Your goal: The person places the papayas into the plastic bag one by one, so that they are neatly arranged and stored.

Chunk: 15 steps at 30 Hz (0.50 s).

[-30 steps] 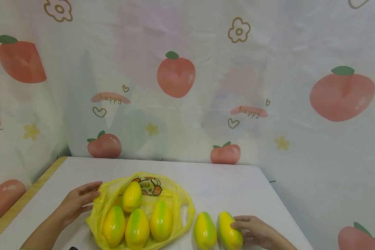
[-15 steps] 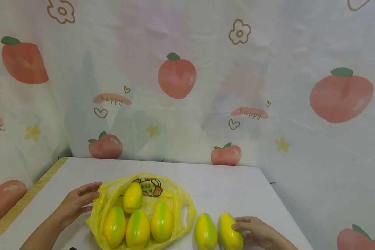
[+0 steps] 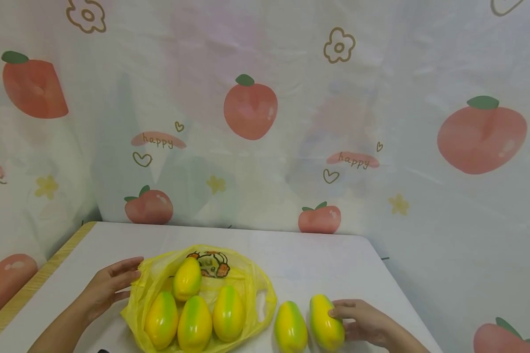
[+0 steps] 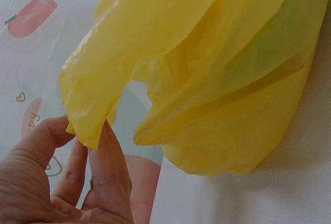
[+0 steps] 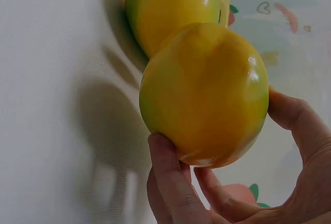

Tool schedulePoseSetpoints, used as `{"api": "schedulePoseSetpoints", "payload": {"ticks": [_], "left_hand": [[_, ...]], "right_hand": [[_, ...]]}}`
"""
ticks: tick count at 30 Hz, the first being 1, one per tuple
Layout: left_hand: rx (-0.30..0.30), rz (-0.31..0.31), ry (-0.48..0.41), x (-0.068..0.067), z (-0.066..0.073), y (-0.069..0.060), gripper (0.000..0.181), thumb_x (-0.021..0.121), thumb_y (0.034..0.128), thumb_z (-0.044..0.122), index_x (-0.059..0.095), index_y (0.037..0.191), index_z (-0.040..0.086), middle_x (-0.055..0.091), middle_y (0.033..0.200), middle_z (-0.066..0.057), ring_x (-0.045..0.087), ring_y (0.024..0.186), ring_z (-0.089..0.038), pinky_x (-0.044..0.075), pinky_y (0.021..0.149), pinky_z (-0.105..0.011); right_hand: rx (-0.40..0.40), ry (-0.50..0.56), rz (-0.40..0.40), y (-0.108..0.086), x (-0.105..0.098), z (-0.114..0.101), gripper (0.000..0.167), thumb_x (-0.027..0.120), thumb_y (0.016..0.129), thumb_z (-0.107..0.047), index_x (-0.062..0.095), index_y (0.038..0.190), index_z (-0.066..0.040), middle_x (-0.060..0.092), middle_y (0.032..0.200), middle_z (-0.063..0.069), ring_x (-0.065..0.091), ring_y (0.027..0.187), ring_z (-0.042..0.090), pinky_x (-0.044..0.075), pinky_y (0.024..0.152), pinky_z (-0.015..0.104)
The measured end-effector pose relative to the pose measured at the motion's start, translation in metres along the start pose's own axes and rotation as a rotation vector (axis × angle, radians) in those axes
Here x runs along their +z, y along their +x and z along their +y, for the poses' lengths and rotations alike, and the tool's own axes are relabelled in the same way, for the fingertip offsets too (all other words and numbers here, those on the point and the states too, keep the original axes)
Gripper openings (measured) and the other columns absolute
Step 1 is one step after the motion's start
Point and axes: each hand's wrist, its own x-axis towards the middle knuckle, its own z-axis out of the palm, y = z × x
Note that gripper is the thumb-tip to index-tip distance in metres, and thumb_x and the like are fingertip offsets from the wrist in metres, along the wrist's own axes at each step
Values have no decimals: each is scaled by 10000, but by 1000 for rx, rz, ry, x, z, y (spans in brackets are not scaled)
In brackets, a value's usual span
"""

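A yellow plastic bag lies with its mouth open on the table, several glossy yellow-and-green papayas inside it. At its left edge, my left hand pinches a loop of the bag between thumb and fingers, as the left wrist view shows the plastic at the fingertips. To the right of the bag, my right hand holds a papaya between thumb and fingers. In the right wrist view this papaya has a shadow apart from it. Another papaya lies between the bag and the held one.
The table has a white cover, with a wooden edge along the left. A curtain printed with fruit hangs behind and at both sides. A small dark object shows at the bottom edge.
My right hand has raised the right-hand papaya slightly and turned it more upright. The left hand and the bag have stayed in place.
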Motion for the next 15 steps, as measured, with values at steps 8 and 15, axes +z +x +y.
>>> {"api": "schedulePoseSetpoints", "payload": {"ticks": [8, 15], "left_hand": [[-4, -6, 0, -1, 1, 1, 593, 626, 974, 280, 416, 1487, 71, 588, 1217, 123, 628, 992, -37, 573, 890, -327], [2, -12, -1, -1, 0, 1, 587, 621, 977, 279, 416, 1487, 71, 591, 1193, 147, 630, 989, -33, 574, 887, -320]], "right_hand": [[-62, 5, -36, -8, -6, -18, 669, 635, 919, -258, 393, 1383, 159, 573, 1241, 245, 650, 978, 297, 575, 864, 479], [-110, 34, -63, -10, -10, -40, 677, 606, 942, -237, 326, 1420, 152, 545, 1274, 251, 644, 1007, 314, 562, 890, 487]]}}
